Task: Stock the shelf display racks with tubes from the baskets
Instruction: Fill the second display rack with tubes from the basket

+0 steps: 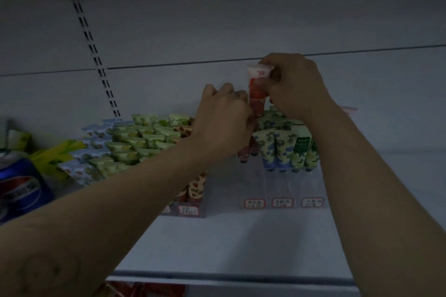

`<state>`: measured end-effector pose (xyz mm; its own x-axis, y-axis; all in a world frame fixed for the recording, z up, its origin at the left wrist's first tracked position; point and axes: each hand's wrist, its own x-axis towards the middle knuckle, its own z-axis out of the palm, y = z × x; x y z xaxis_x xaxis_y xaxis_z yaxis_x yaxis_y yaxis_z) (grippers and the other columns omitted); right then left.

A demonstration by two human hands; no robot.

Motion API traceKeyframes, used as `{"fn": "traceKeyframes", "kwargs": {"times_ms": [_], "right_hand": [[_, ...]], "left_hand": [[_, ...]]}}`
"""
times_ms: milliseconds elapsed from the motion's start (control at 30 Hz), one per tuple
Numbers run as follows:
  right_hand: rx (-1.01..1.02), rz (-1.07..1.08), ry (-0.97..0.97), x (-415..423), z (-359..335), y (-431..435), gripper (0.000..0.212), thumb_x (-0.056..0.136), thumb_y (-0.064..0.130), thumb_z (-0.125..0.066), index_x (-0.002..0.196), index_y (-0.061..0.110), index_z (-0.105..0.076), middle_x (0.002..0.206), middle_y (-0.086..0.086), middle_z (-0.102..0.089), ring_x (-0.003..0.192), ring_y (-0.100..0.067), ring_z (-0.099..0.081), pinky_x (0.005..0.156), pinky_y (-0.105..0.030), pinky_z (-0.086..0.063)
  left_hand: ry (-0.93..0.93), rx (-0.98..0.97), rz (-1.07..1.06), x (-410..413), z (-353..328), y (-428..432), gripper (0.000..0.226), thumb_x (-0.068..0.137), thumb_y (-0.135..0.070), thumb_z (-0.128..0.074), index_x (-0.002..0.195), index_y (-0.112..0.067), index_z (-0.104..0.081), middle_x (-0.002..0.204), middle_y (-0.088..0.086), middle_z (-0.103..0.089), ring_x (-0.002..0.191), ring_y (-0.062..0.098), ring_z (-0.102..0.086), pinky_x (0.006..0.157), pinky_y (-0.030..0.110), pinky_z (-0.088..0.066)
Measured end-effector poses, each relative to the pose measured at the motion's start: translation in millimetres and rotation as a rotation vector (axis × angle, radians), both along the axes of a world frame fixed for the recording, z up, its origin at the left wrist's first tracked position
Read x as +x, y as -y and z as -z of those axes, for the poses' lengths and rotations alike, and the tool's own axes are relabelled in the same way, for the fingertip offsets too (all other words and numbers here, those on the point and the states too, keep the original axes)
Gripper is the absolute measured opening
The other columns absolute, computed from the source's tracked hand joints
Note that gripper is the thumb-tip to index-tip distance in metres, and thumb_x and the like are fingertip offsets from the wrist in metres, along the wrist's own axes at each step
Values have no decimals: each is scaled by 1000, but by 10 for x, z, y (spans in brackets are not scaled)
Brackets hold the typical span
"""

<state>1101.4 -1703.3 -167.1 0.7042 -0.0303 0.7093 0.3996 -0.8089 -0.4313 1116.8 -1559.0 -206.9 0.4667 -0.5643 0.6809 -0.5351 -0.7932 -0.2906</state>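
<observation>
Nearest the camera, both forearms reach up and forward over the pale white shelf board (241, 243). Beyond and below the hands stands the clear plastic tiered display rack (282, 188), its right columns filled with green-and-blue flowered tubes (284, 149). A few dark red tubes (246, 152) stand in the column straight under the left hand. The left hand (224, 113) has curled fingers and meets the lower end of the red-and-white soft plastic tube (257, 89); I cannot tell whether it grips or only steadies it. Just to its right and higher, the right hand (294, 87) pinches the tube's flat crimped top. The tube's long axis is close to upright, cap end down, above the red column, so the drop looks mostly straight down.
</observation>
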Motion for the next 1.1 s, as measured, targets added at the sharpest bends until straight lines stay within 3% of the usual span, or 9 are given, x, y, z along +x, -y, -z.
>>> {"fn": "traceKeyframes", "kwargs": {"times_ms": [100, 233, 367, 467, 633, 733, 833, 967, 1100], "right_hand": [[-26, -15, -19, 35, -15, -39, 23, 87, 16, -64, 110, 15, -69, 111, -7, -68, 86, -10, -52, 67, -12, -29], [23, -38, -53, -17, -3, -8, 20, 86, 15, -66, 105, 13, -71, 101, -5, -69, 81, -9, -54, 69, -16, -41], [-63, -17, -124, -54, 19, 35, 14, 84, 13, -65, 95, 16, -73, 81, 1, -62, 69, -9, -50, 50, 0, -34], [-109, -15, -179, -72, 27, 41, 10, 82, 11, -60, 81, 15, -69, 72, -2, -62, 63, -11, -50, 50, -11, -36], [-228, 1, -290, -96, 71, -27, 19, 81, 12, -59, 63, 19, -57, 58, 3, -51, 60, -18, -50, 51, -23, -31], [-251, 40, -299, -68, 160, -71, 10, 80, 13, -60, 80, 20, -67, 65, 1, -51, 71, -22, -53, 61, -25, -35], [-240, 48, -251, -70, 186, -45, 23, 83, 18, -65, 105, 14, -67, 88, -8, -64, 88, -26, -60, 71, -29, -45], [-147, 25, -265, -110, 184, 3, 38, 77, 35, -76, 105, 17, -57, 97, -8, -65, 89, -23, -60, 77, -36, -51], [-239, 134, -318, -97, 214, 21, 33, 79, 26, -75, 101, 15, -55, 101, -8, -63, 88, -22, -56, 70, -31, -43]], "left_hand": [[-11, -7, 89, -4, -61, 57, 13, 73, -31, -67, 64, -22, -71, 72, -2, -65, 75, 26, -52, 63, 32, -11], [-108, -65, 66, 18, -58, 60, 22, 85, -42, -59, 85, -27, -75, 92, -3, -67, 90, 23, -52, 68, 31, -13], [-199, -188, 144, 31, -80, -32, 35, 75, -50, -54, 82, -25, -76, 81, 0, -71, 81, 22, -60, 76, 34, -30], [-383, -299, 197, 72, -166, -155, 28, 72, -46, -74, 81, -20, -76, 80, -1, -72, 72, 17, -64, 79, 37, -50], [-511, -425, 197, 60, -145, -187, 30, 77, -37, -77, 95, -14, -70, 82, -3, -68, 76, 11, -64, 73, 27, -54], [-511, -456, 238, 43, -179, -146, 27, 84, -28, -72, 105, -14, -64, 77, -2, -69, 72, 8, -63, 69, 26, -52], [-487, -373, 224, 32, -222, -135, 20, 86, -29, -70, 101, -16, -65, 76, 0, -67, 71, 13, -63, 67, 32, -53], [-429, -391, 192, 62, -237, -106, 15, 86, -33, -68, 88, -18, -68, 72, 0, -61, 67, 15, -57, 64, 32, -51], [-360, -334, 190, 105, -192, -84, 8, 85, -19, -68, 87, -13, -72, 86, 5, -59, 77, 19, -56, 74, 38, -50]]}}
